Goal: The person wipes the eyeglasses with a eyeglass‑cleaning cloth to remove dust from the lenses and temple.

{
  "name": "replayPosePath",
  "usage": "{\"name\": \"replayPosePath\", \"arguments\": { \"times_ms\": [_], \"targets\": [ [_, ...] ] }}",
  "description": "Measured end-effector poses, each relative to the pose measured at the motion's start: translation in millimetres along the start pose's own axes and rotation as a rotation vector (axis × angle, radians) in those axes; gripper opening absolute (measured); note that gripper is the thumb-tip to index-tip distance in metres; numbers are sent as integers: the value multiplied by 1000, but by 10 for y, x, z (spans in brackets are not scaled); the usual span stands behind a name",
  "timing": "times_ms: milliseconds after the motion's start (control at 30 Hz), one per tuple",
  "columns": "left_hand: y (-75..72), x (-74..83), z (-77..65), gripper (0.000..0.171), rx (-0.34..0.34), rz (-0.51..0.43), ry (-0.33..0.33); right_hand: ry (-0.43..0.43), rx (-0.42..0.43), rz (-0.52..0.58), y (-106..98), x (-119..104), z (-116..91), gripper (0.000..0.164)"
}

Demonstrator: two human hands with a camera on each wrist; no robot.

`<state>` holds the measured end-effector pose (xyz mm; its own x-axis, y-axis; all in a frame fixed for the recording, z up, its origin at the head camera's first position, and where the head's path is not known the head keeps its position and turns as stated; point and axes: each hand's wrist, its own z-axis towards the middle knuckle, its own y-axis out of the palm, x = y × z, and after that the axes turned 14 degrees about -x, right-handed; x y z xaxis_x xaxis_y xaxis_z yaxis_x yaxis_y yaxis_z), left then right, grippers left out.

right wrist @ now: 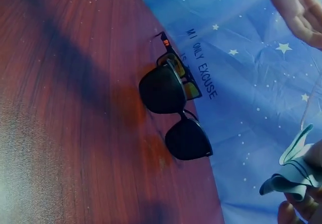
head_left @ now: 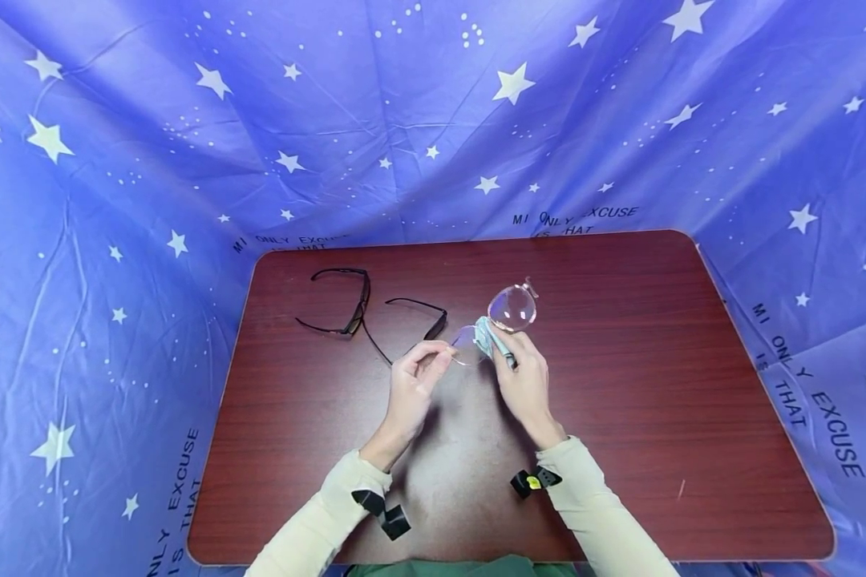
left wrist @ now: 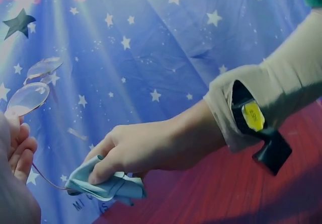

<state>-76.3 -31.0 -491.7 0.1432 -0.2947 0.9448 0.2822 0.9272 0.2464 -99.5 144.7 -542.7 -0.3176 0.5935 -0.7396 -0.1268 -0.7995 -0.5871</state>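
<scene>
Between both hands is a pair of thin-framed clear eyeglasses [head_left: 512, 309], raised above the table. The left hand [head_left: 411, 385] pinches its frame near one lens with thumb and fingers. The right hand [head_left: 527, 378] grips a folded light-teal cloth [head_left: 484, 336]. In the left wrist view, a slim temple of the glasses runs down from the left hand [left wrist: 19, 158] into the cloth [left wrist: 103, 186], which the right hand [left wrist: 151, 143] pinches around its end. That end is hidden by the cloth. Only parts of both hands show at the edge of the right wrist view.
Dark-lensed sunglasses [right wrist: 162, 89] lie on the wooden table [head_left: 621, 385], left of centre. Farther left are black-framed glasses with yellowish lenses [right wrist: 191, 89], their temples unfolded. A blue star-patterned curtain [head_left: 404, 104] hangs around the table's back and sides.
</scene>
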Motion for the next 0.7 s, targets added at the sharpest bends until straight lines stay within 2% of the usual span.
{"name": "replayPosePath", "arguments": {
  "times_ms": [100,200,333,433,567,700],
  "targets": [
    [16,3,19,14,49,-134,-53,-44,73,30,6,-10,-6,37],
    [37,32,41,26,81,-319,-112,-108,132,89,42,-57,-27,38],
    [65,86,72,30,94,-566,-183,-198,151,156,112,-142,-62,41],
    [80,119,85,28,96,-718,-225,-260,161,147,154,-173,-79,45],
    [95,149,89,24,118,-856,-268,-285,212,108,166,-127,-73,46],
    [98,157,79,23,147,-927,-295,-246,274,108,123,-1,-25,45]
  ]
}}
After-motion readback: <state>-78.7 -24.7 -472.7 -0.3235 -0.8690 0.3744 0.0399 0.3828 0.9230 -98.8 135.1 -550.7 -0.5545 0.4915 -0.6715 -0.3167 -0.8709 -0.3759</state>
